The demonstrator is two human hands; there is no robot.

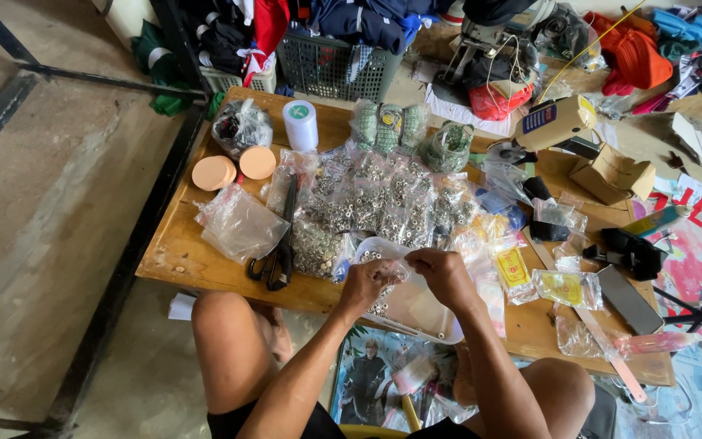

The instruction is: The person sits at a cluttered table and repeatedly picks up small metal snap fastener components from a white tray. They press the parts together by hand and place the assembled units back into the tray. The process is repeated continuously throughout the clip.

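Head view, looking down on a low wooden counter (180,252) crowded with small goods. Left hand (370,284) and right hand (442,275) meet over a white plastic tray (416,313) at the near edge of the counter, directly in front of the person's knees. Both hands have fingers curled, each grip closed on a small clear plastic bag (396,275) held between them above the tray; contents of the bag too small to tell. Loose metal eyelets (379,307) lie in the tray under the left hand. Just beyond the tray: a spread of clear bags of silver eyelets (367,203) covering the counter's middle. Black scissors (279,256) lie to the left of the tray, near an empty crumpled plastic bag (239,223). Two round tan discs (233,168) and a white thread spool (301,123) sit toward the far left corner. A cardboard box (613,175) stands at the far right.
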